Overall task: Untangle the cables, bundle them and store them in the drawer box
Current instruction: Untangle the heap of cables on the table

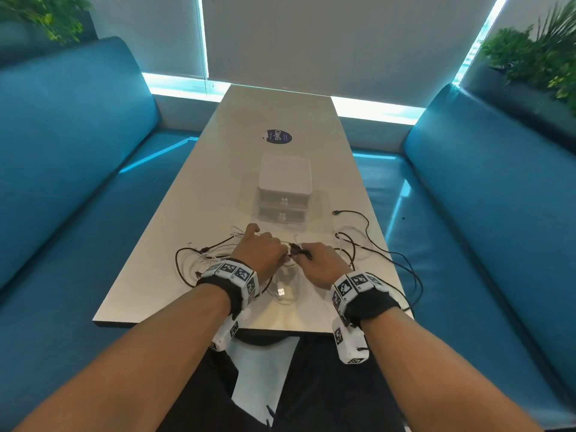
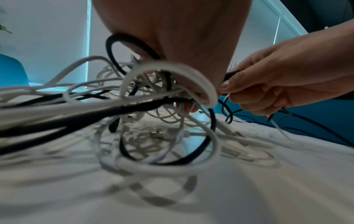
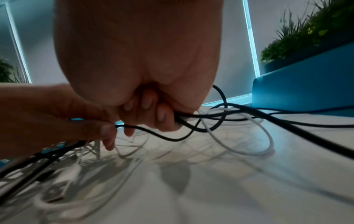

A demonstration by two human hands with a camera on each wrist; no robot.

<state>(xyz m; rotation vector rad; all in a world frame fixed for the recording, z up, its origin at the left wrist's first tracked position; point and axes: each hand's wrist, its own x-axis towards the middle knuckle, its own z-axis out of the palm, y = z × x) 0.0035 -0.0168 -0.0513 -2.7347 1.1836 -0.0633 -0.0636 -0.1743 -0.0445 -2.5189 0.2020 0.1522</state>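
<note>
A tangle of black cables (image 1: 367,227) and white cables (image 1: 288,296) lies on the near end of the white table (image 1: 218,169). Both hands meet over its middle. My left hand (image 1: 265,246) pinches a black cable (image 3: 145,131) between thumb and fingers, and white loops (image 2: 172,68) hang under its palm. My right hand (image 1: 308,257) has its fingers (image 3: 161,116) curled round a bunch of black cable strands (image 3: 239,115), and its thumb (image 2: 225,84) pinches a black plug end. The white two-drawer box (image 1: 284,188) stands just beyond the hands, both drawers closed.
Blue bench seats (image 1: 78,151) flank the table on both sides. A round dark sticker (image 1: 277,137) sits on the table past the box. A white USB plug (image 1: 281,291) lies between my wrists. Black cable loops (image 1: 411,275) trail toward the table's right edge.
</note>
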